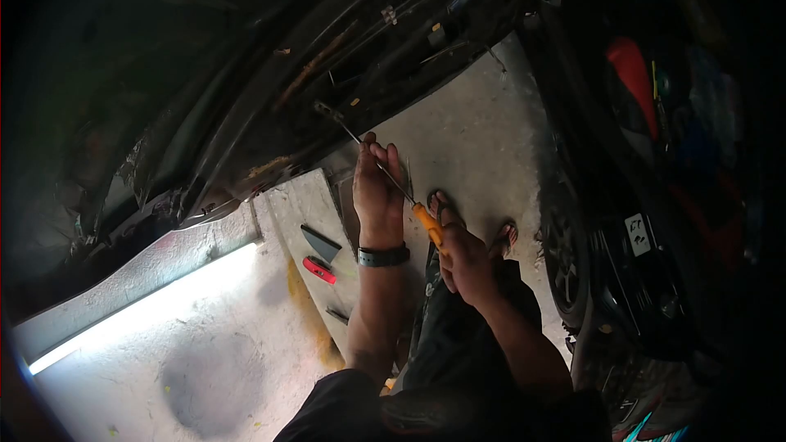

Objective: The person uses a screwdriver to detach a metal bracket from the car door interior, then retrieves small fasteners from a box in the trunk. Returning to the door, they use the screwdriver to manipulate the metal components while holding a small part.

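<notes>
An orange-handled screwdriver (430, 225) slants up and left in the head view. My right hand (468, 262) is closed around its handle. Higher up, my left hand (378, 196), with a dark watch (383, 256) on the wrist, has its fingers about the thin metal shaft. The shaft's far end reaches a small metal piece (327, 110) at the edge of a dark car body part (270, 98). Shadow there hides whether the tip sits in a screw.
A red utility knife (319, 269) and a dark flat blade-like piece (321, 241) lie on a pale ledge (286, 205). A lit tube lamp (147, 303) runs along the white wall (213, 376). At right are a wheel (563, 250) and dark car parts. My sandalled feet (442, 206) stand below.
</notes>
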Tool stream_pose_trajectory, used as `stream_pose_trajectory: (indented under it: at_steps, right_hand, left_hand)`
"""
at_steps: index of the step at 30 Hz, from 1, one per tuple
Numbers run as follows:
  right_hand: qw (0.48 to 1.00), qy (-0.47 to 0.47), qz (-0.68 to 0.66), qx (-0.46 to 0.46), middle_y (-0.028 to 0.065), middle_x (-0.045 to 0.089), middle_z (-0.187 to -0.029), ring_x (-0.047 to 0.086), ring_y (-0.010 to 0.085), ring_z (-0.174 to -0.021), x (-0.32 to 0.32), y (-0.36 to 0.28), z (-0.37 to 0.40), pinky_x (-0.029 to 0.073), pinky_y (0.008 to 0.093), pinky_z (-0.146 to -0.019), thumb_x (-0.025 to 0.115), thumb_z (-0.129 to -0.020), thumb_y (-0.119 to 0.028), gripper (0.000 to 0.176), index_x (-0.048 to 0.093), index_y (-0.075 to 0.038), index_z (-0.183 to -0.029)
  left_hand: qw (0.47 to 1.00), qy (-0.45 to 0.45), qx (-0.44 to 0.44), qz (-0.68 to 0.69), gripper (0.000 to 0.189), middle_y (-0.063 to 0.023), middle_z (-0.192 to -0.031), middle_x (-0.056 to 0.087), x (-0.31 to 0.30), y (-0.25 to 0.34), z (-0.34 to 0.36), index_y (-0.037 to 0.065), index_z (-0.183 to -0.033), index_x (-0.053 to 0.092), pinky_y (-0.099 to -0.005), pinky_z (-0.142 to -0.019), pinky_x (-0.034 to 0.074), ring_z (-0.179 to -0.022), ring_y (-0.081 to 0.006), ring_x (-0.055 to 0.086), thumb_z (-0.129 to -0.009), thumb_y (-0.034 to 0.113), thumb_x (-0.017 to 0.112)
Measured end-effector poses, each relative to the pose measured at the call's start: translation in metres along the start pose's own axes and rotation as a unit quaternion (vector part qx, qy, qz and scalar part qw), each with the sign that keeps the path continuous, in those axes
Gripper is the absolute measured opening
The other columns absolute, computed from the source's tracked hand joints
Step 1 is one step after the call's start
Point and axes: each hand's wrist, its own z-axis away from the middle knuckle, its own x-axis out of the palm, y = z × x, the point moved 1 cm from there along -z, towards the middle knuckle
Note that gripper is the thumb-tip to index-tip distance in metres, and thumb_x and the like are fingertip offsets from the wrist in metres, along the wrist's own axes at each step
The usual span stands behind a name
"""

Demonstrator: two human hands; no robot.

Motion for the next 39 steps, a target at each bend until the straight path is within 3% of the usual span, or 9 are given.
stream_pose_trajectory:
  at_steps: [2,9,11,14,16,19,24,29,39]
  right_hand:
    - [0.989,-0.009,-0.131,0.068,0.0234,0.052,-0.109,0.063,0.0318,-0.093,-0.001,-0.01,0.005,0.055,0.036,-0.064,0.066,-0.091,-0.017,0.03,0.056,0.002,-0.112]
    - [0.884,0.211,0.237,-0.344,0.0164,0.057,-0.087,0.062,0.0228,-0.067,0.003,-0.015,-0.003,0.051,0.0331,-0.051,0.057,-0.098,-0.022,0.03,0.053,0.002,-0.115]
    - [0.972,0.091,-0.031,-0.213,0.0161,0.058,-0.083,0.062,0.0241,-0.072,-0.001,-0.007,-0.007,0.051,0.034,-0.055,0.061,-0.095,-0.023,0.033,0.052,0.001,-0.117]
    - [0.907,-0.055,-0.417,0.007,0.0154,0.058,-0.079,0.06,0.0252,-0.075,-0.001,0.0,-0.003,0.051,0.0341,-0.059,0.066,-0.092,-0.023,0.037,0.051,0.001,-0.117]
    - [0.962,0.136,-0.085,-0.222,0.0116,0.057,-0.076,0.056,0.0203,-0.058,0.006,-0.014,-0.002,0.047,0.0304,-0.049,0.064,-0.094,-0.025,0.035,0.051,0.0,-0.114]
    - [0.891,0.234,0.182,-0.343,0.0104,0.058,-0.081,0.054,0.0184,-0.05,0.003,-0.019,0.005,0.046,0.0287,-0.045,0.062,-0.097,-0.023,0.031,0.051,0.0,-0.114]
    - [0.977,-0.006,-0.212,0.034,0.0205,0.058,-0.102,0.064,0.0294,-0.079,-0.003,-0.027,0.019,0.053,0.0328,-0.058,0.067,-0.092,-0.014,0.035,0.052,0.001,-0.119]
    - [0.943,0.18,0.137,-0.245,0.0269,0.057,-0.11,0.061,0.0374,-0.092,0.001,-0.023,0.016,0.054,0.0393,-0.069,0.068,-0.09,-0.016,0.035,0.055,0.001,-0.118]
    - [0.946,0.181,0.104,-0.249,0.0272,0.059,-0.109,0.052,0.0447,-0.11,0.014,-0.003,0.003,0.042,0.0497,-0.093,0.066,-0.09,-0.018,0.032,0.057,0.0,-0.115]
  left_hand:
    - [1.0,0.001,-0.004,0.001,0.035,0.0007,-0.084,0.059,0.001,0.001,-0.001,-0.004,-0.133,0.047,-0.0248,-0.091,0.056,-0.081,-0.0076,0.061,-0.106,0.02,0.046]
    - [1.0,-0.014,-0.007,0.006,0.032,0.001,-0.085,0.059,-0.007,-0.002,-0.006,-0.003,-0.129,0.05,-0.0251,-0.092,0.056,-0.081,-0.0074,0.061,-0.106,0.019,0.046]
    - [1.0,-0.02,0.001,-0.003,0.031,0.001,-0.085,0.059,-0.007,0.0,-0.009,-0.002,-0.128,0.051,-0.0252,-0.092,0.056,-0.081,-0.0073,0.061,-0.107,0.019,0.046]
    - [1.0,-0.023,0.001,0.001,0.027,-0.0002,-0.086,0.061,-0.01,0.004,-0.008,-0.001,-0.123,0.053,-0.026,-0.092,0.057,-0.081,-0.0081,0.063,-0.106,0.019,0.046]
    - [0.998,-0.043,-0.013,0.037,0.024,-0.003,-0.089,0.064,-0.015,0.006,-0.013,-0.001,-0.115,0.057,-0.0276,-0.092,0.058,-0.082,-0.0103,0.066,-0.105,0.019,0.048]
    - [0.998,-0.037,-0.015,0.044,0.022,-0.0037,-0.094,0.065,-0.016,0.003,-0.015,0.0,-0.111,0.058,-0.028,-0.092,0.058,-0.085,-0.011,0.066,-0.105,0.019,0.048]
    - [0.999,-0.021,0.005,0.029,0.02,-0.0036,-0.097,0.066,-0.008,0.005,-0.014,0.001,-0.11,0.058,-0.0288,-0.093,0.058,-0.086,-0.0114,0.067,-0.105,0.018,0.049]
    - [1.0,-0.011,0.003,0.027,0.018,-0.0035,-0.096,0.066,-0.008,0.003,-0.017,0.002,-0.108,0.057,-0.0293,-0.094,0.058,-0.085,-0.0123,0.067,-0.105,0.017,0.049]
    - [0.999,-0.022,0.016,0.019,0.017,-0.0033,-0.093,0.063,-0.009,0.004,-0.017,0.002,-0.104,0.055,-0.0288,-0.094,0.058,-0.085,-0.0121,0.065,-0.105,0.017,0.047]
